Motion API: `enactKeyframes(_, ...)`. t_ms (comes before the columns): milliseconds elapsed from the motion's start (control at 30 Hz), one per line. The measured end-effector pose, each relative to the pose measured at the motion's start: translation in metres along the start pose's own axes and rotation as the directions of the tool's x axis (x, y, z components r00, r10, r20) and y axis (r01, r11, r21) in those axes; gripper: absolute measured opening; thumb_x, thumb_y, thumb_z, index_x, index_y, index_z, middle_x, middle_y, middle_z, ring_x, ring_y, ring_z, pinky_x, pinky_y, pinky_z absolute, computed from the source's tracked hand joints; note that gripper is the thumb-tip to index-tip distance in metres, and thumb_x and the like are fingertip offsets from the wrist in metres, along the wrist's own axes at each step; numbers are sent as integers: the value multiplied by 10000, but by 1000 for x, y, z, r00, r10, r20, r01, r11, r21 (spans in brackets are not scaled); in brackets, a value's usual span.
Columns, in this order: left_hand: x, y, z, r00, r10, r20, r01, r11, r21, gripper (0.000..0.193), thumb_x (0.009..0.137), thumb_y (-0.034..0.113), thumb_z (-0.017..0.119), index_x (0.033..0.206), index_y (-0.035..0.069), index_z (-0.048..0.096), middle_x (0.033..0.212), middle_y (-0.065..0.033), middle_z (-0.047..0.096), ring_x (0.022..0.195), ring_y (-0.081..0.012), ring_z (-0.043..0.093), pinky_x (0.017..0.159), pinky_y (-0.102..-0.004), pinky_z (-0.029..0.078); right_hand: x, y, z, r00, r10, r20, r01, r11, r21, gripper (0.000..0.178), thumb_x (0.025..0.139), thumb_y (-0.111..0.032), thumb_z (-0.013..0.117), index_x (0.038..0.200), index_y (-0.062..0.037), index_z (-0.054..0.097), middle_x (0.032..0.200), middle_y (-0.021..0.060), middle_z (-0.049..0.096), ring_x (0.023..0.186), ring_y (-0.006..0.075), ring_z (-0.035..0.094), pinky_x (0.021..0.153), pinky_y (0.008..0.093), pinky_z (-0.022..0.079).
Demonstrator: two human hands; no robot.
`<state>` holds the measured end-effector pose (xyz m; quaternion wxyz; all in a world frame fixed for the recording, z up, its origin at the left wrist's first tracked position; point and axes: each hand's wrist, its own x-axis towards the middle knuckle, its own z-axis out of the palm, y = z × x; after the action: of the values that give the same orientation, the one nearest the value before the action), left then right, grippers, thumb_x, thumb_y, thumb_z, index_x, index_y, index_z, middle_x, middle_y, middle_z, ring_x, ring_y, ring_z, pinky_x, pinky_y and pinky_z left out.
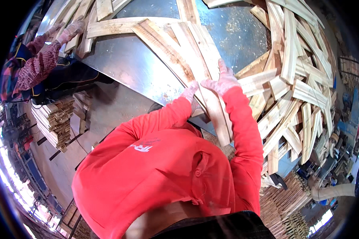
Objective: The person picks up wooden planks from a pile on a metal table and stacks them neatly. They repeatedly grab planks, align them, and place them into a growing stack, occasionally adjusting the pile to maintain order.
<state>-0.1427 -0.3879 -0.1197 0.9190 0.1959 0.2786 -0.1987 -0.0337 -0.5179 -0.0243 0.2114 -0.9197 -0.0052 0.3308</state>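
Two long pale wooden boards (pixel 196 55) lie side by side, angled from the metal table toward my body, their near ends past its edge. My right hand (pixel 223 80), in a light glove, grips them from the right, thumb across the top and fingers along the outer edge. My left hand (pixel 190 92), also gloved, closes on their left edge; its fingertips are partly hidden. Just left of them a brown-streaked board (pixel 161 47) slants down toward my left hand. Another board (pixel 123 26) lies crosswise beyond it.
A big loose heap of boards (pixel 291 87) covers the right side of the metal table (pixel 123 59). At the far left, another person's gloved hand (pixel 71 32) rests on boards. Stacked wood (pixel 54 123) stands on the floor at left, more stacks (pixel 285 199) at lower right.
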Motion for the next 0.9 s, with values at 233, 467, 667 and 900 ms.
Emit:
enactKeyframes(233, -54, 44, 42, 912, 359, -197, -201, 811, 549, 677, 810, 197, 730, 1298, -61, 339, 1192, -192, 551, 1022, -253, 595, 882, -363, 506, -18, -3, 21, 970, -219, -103, 235, 953, 190, 1101, 641, -435, 828, 1497, -115, 213, 1396, 279, 374, 1291, 422, 395, 1076, 435, 355)
enactKeyframes(467, -37, 194, 127, 708, 698, 108, -360, 225, 906, 1026, 619, 379, 882, 1327, -86, 303, 1127, -200, 605, 980, -251, 620, 836, -331, 527, 54, -105, -2, 819, -449, -357, 390, -22, 921, 910, 824, -183, 713, 1511, -96, 123, 1278, 169, 521, 1061, 233, 590, 872, 303, 521)
enactKeyframes(667, 13, 281, 116, 710, 690, 141, 196, -386, 902, 1004, 729, 615, 693, 1387, -27, 287, 1191, -272, 573, 1109, -381, 584, 934, -431, 462, 184, -156, 95, 898, -298, -324, 379, 898, 225, 641, 948, -295, 383, 1478, -25, 144, 1379, 245, 407, 1048, 379, 589, 973, 399, 439)
enactKeyframes(900, 2, 265, -14, 819, 570, 58, 223, -409, 885, 1053, 717, 614, 692, 1441, -2, 237, 1326, -288, 465, 1204, -420, 498, 1020, -432, 401, 172, -120, 152, 974, -221, -49, 209, 798, 565, 872, 910, -631, 344, 1482, -4, 142, 1323, 280, 501, 1240, 411, 478, 1025, 398, 376)
